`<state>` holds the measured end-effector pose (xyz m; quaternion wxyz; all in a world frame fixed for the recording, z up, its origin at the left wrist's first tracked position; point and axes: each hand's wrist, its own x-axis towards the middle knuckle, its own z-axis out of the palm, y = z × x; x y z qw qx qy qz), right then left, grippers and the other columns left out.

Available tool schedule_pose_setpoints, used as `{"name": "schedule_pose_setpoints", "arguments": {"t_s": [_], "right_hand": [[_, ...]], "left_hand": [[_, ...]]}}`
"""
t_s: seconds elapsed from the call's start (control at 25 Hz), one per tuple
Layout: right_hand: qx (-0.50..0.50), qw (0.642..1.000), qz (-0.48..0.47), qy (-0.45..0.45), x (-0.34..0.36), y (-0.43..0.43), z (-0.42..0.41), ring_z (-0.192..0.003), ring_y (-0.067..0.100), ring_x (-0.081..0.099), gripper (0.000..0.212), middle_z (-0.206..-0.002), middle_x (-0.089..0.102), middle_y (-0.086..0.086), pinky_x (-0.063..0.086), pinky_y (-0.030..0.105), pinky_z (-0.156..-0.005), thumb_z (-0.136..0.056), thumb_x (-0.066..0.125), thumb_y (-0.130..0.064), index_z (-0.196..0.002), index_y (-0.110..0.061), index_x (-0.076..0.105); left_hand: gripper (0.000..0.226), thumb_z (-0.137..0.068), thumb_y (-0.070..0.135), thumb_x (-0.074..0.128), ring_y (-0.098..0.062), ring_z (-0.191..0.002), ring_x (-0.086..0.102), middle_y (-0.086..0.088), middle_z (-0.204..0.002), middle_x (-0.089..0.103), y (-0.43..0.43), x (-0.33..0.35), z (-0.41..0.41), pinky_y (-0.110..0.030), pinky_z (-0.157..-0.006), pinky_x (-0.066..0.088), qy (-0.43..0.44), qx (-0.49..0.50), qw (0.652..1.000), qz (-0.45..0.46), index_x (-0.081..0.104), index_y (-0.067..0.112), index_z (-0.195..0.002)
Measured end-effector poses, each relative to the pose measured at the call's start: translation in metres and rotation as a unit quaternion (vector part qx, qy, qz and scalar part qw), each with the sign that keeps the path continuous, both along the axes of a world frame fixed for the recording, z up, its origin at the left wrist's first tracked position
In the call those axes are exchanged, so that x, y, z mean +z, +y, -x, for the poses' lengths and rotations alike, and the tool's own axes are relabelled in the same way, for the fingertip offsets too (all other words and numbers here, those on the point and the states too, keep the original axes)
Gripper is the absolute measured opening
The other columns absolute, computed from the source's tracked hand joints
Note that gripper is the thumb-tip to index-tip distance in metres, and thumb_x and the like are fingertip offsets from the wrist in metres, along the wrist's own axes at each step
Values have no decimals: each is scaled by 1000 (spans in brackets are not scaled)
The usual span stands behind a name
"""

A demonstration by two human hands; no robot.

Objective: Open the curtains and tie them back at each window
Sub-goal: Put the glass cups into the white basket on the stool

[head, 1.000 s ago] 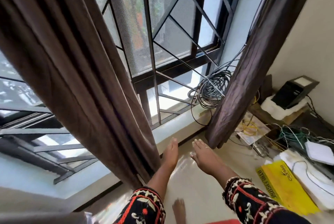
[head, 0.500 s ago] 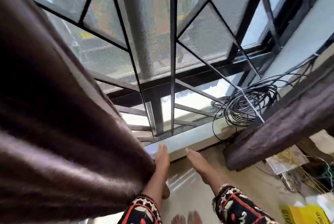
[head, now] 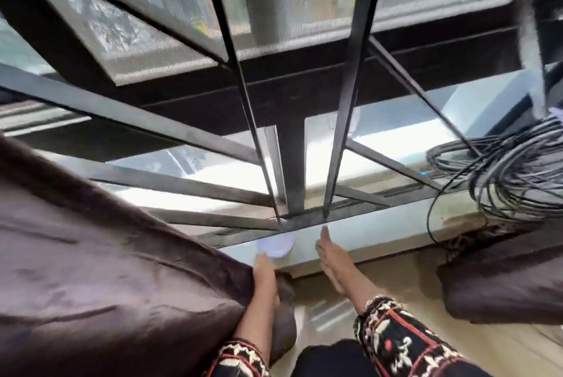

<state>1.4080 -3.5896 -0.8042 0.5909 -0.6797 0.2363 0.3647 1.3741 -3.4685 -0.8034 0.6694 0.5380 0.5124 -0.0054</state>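
Brown left curtain point(head: 106, 270) bunched lower left, right curtain point(head: 502, 282) gathered at right, left hand point(head: 264, 276) just beside the left curtain's edge, right hand point(head: 331, 258) stretched toward the windowsill point(head: 380, 232), each grip flat-fingered and holding nothing, cable coil point(head: 511, 175) on the sill

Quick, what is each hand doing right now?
Left hand: open, fingers straight, holding nothing.
Right hand: open, fingers straight, holding nothing.

Black sleeves point(head: 396, 337), red-and-white pattern
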Motion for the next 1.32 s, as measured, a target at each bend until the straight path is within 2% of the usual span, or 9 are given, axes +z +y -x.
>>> {"name": "schedule_pose_setpoints", "arguments": {"t_s": [0.12, 0.2, 0.28, 0.36, 0.44, 0.6, 0.84, 1.0, 1.32], "right_hand": [[-23, 998, -62, 20, -36, 17, -17, -132, 21, 36, 77, -141, 41, 3, 23, 38, -112, -88, 16, -67, -138, -14, 38], [-26, 996, -86, 9, -50, 27, -27, -101, 11, 52, 79, -107, 52, -9, 37, 28, -90, -70, 13, -81, -105, -25, 56], [-48, 992, -113, -4, -67, 31, -34, -122, 17, 45, 86, -131, 48, -2, 33, 33, -103, -76, 12, -77, -128, -17, 47], [-66, 987, -142, -19, -79, 37, -37, -143, 22, 15, 85, -155, 15, 8, 13, 36, -117, -85, 13, -67, -147, -11, 11], [-74, 982, -172, -31, -81, 42, -39, -143, 21, 13, 82, -155, 11, 9, 12, 34, -118, -86, 14, -66, -148, -13, 4], [-91, 981, -169, -19, -73, 41, -33, -133, 20, 36, 80, -147, 37, 9, 25, 31, -114, -88, 16, -63, -142, -5, 31], [-118, 986, -119, 21, -10, 5, 18, -125, 23, 46, 80, -138, 47, 12, 31, 32, -107, -90, 18, -61, -134, 1, 41], [-171, 980, -105, 10, 53, -15, 45, -108, 20, 53, 57, -124, 57, 10, 36, 32, -102, -91, 23, -59, -98, -16, 60], [-278, 952, -108, -69, 151, -55, 89, -114, 19, 51, 73, -130, 53, 11, 35, 29, -99, -92, 23, -55, -124, 5, 50]], "left_hand": [[28, -98, 12, 34, -17, -68, 41, -5, -96, 52, 16, -35, -14, -10, -44, 38, 2, 101, 994, 50, 52, 11, -77], [31, -98, 16, 35, -18, -88, 43, -4, -124, 47, 23, -55, -23, -12, -69, 36, -26, 137, 986, 88, 54, -1, -116], [40, -99, 18, 35, -17, -106, 43, -1, -126, 45, 28, -73, -29, -25, -88, 33, -50, 130, 985, 102, 40, 0, -134], [35, -98, 17, 34, -24, -110, 52, -8, -130, 50, 28, -81, -31, -30, -92, 38, -87, 112, 984, 111, 46, 3, -128], [34, -99, 20, 29, -23, -108, 55, -14, -137, 48, 28, -82, -32, -28, -88, 40, -107, 100, 981, 123, 48, 6, -123], [54, -101, 36, 15, -25, -135, 35, -13, -145, 38, 28, -83, -23, -34, -111, 25, -91, 104, 977, 163, 34, 3, -139], [63, -99, 45, 14, -27, -136, 33, -16, -145, 36, 1, -24, 17, -33, -111, 25, -60, 73, 980, 178, 31, 0, -140], [67, -97, 49, 12, -25, -136, 33, -13, -146, 37, -17, 34, 35, -32, -110, 25, -62, 9, 982, 177, 32, 1, -140], [66, -98, 46, 12, -29, -132, 38, -19, -141, 42, -52, 147, 51, -31, -105, 31, -84, -93, 976, 176, 37, -3, -136]]}}
